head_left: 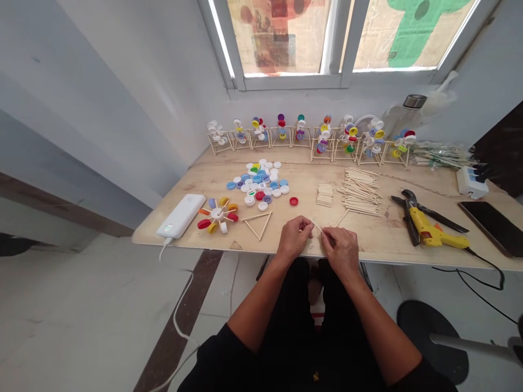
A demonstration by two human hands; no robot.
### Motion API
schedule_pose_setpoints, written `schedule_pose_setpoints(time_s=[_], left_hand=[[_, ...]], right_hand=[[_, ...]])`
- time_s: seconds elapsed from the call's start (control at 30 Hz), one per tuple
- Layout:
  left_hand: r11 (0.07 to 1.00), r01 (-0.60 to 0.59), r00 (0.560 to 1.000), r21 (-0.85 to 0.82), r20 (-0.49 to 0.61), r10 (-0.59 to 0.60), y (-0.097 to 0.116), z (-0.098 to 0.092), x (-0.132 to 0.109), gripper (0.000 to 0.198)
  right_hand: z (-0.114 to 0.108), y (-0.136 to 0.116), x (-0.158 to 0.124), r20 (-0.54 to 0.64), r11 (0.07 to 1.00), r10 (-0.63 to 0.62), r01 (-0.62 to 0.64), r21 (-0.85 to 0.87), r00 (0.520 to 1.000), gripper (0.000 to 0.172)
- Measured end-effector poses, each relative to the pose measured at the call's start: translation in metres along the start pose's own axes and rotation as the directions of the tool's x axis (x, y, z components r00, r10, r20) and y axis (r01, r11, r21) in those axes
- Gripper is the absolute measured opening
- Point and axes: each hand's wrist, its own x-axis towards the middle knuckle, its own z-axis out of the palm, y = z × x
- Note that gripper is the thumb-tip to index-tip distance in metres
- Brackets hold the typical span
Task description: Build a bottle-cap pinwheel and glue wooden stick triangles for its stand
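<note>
My left hand (295, 238) and my right hand (340, 247) are close together over the table's front edge, fingers pinched on a thin pale wooden stick (316, 225) that spans the gap between them. Just beyond my right hand lies a short joined piece of sticks (342, 218), partly hidden by the hand. Left of my left hand rests a triangle of sticks (258, 224), and beside it a wheel of bottle caps on stick spokes (218, 214). A single red cap (293, 201) sits ahead of my left hand.
Loose bottle caps (261, 182) are heaped mid-table, with stick piles (359, 190) and short sticks (324, 195) to their right. Finished cap wheels on stick frames (281, 133) line the wall. A yellow glue gun (433, 228), pliers, phone (494, 226) and white power bank (182, 215) flank the work area.
</note>
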Motion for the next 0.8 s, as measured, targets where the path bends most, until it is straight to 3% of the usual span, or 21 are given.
schedule_pose_setpoints(time_s=[0.43, 0.8], left_hand=[[0.990, 0.031, 0.999, -0.139, 0.047, -0.025, 0.0008, -0.0014, 0.0008, 0.007], [0.996, 0.041, 0.999, -0.082, 0.022, -0.040, 0.0028, -0.0020, 0.0015, 0.019]], right_hand=[[0.0000, 0.0019, -0.0002, -0.002, 1.000, -0.025, 0.025, -0.005, 1.000, 0.016], [0.0006, -0.0001, -0.0001, -0.002, 1.000, -0.016, 0.016, 0.012, 1.000, 0.016]])
